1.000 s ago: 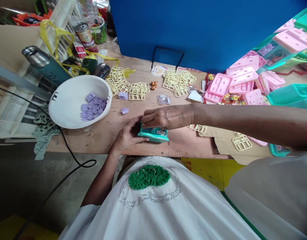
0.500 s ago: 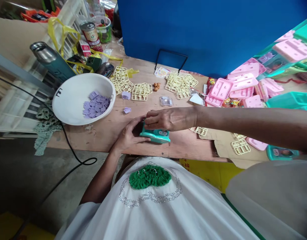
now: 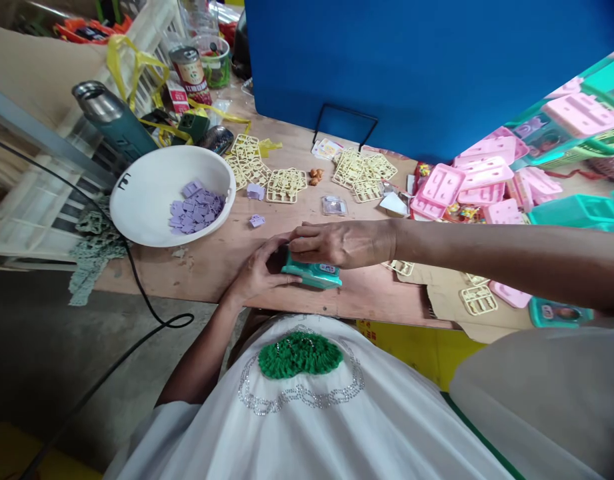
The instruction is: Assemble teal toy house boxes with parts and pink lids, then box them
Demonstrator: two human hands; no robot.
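From afar, I have a teal box (image 3: 317, 275) near the front edge of the desk (image 3: 377, 293) — left hand (image 3: 257, 270) clasped around its side, right hand (image 3: 331, 244) curled over its top, any pinch hidden from me. Both match a second ago; my view has shifted slightly.

Soft, diffuse light over the tabletop (image 3: 207, 267), dim floor (image 3: 141, 380) below its near left corner, wide-angle stretching toward the sides, slight softness

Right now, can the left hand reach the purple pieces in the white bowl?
Probably yes, once the left hand releases the turquoise case; nothing covers the purple pieces in the white bowl.
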